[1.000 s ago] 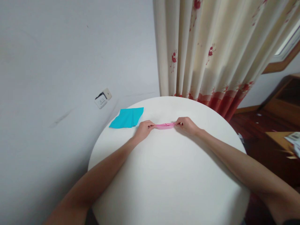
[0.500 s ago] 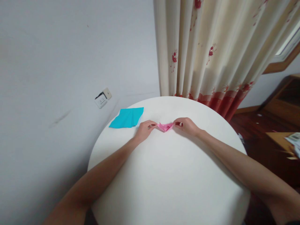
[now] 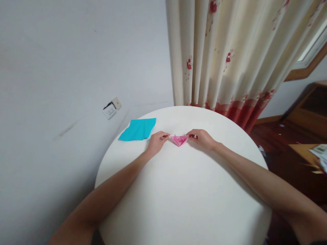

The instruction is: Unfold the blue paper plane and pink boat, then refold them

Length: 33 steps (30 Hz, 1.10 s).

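Note:
A small folded pink paper is stretched between my two hands over the white round table. Its lower edge comes to a point toward me, and creased layers show inside it. My left hand pinches its left corner between thumb and fingertips. At the opposite corner, my right hand closes in a similar pinch. Left of my left hand, a creased sheet of blue paper lies flat near the table's far left edge.
A pale wall with a socket borders the table on the left. Behind it hangs a cream curtain with red flowers. Off to the right, papers rest on a wooden surface above the dark floor.
The pink paper has tipped and spread, so its folded inside shows more and its point hangs lower toward me. Both hands keep their pinch and have barely shifted.

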Each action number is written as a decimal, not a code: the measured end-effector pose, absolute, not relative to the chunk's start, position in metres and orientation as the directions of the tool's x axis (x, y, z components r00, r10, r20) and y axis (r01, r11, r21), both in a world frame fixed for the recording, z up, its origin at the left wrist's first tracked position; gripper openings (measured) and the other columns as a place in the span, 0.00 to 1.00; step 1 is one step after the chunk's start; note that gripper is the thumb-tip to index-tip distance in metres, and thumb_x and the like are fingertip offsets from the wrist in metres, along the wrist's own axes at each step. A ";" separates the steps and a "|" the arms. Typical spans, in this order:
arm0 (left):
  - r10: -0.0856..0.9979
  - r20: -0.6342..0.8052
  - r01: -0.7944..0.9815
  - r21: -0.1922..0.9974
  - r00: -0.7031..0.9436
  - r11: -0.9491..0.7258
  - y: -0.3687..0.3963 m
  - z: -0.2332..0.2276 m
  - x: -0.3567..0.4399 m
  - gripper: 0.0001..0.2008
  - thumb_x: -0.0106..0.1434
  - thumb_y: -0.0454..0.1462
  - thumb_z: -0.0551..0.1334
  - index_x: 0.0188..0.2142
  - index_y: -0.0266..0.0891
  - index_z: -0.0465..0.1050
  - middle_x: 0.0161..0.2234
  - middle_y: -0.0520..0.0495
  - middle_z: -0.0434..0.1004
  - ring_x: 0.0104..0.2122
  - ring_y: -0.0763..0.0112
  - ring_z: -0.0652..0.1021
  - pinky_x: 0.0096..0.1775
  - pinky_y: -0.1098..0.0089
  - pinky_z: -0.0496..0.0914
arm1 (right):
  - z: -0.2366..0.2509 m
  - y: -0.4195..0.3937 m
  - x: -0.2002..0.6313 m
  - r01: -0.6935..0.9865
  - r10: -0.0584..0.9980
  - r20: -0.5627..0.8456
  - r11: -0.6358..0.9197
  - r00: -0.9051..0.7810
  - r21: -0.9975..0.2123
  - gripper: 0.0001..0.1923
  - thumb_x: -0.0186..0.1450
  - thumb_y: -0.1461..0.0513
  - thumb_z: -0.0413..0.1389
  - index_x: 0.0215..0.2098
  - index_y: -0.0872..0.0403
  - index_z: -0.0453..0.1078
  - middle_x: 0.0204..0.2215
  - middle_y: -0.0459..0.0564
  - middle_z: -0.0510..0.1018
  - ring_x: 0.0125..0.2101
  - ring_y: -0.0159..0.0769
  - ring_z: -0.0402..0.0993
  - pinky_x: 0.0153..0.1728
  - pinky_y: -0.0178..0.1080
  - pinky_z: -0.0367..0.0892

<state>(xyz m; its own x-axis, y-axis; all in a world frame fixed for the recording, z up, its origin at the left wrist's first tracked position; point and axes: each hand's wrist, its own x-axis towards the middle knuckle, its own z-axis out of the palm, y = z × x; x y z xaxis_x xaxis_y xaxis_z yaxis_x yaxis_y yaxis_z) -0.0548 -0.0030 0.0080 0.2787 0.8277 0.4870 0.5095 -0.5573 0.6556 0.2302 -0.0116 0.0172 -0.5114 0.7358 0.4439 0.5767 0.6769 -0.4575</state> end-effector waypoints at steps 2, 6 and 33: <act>0.838 0.487 0.509 0.671 0.245 -0.539 -0.002 0.007 -0.055 0.10 0.62 0.43 0.64 0.38 0.40 0.79 0.35 0.45 0.81 0.35 0.66 0.79 0.38 0.66 0.74 | 0.020 -0.014 0.229 0.571 0.730 0.442 0.683 -0.521 -0.456 0.10 0.65 0.68 0.56 0.42 0.53 0.77 0.37 0.50 0.82 0.33 0.35 0.76 0.36 0.34 0.67; 0.863 0.470 0.504 0.709 0.184 -0.494 0.000 0.003 -0.055 0.11 0.63 0.43 0.63 0.40 0.39 0.79 0.38 0.44 0.82 0.36 0.64 0.80 0.39 0.65 0.75 | 0.024 -0.017 0.226 0.555 0.724 0.431 0.690 -0.539 -0.465 0.10 0.64 0.69 0.55 0.39 0.53 0.78 0.35 0.49 0.82 0.31 0.34 0.75 0.35 0.34 0.66; 0.912 0.380 0.404 0.818 0.154 -0.409 -0.001 -0.002 -0.052 0.16 0.67 0.46 0.57 0.41 0.38 0.76 0.30 0.48 0.79 0.31 0.69 0.79 0.34 0.70 0.74 | 0.030 0.049 0.367 0.937 0.853 0.505 0.064 0.127 -0.343 0.13 0.64 0.66 0.52 0.38 0.56 0.80 0.36 0.57 0.83 0.36 0.42 0.76 0.38 0.37 0.64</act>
<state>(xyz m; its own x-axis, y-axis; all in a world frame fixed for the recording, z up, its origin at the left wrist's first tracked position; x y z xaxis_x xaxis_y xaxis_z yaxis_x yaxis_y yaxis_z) -0.0516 -0.0013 -0.0021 0.1540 0.9120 0.3803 0.4042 -0.4093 0.8180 0.3672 0.0487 0.0303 0.1272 0.8534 0.5055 0.9371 0.0635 -0.3431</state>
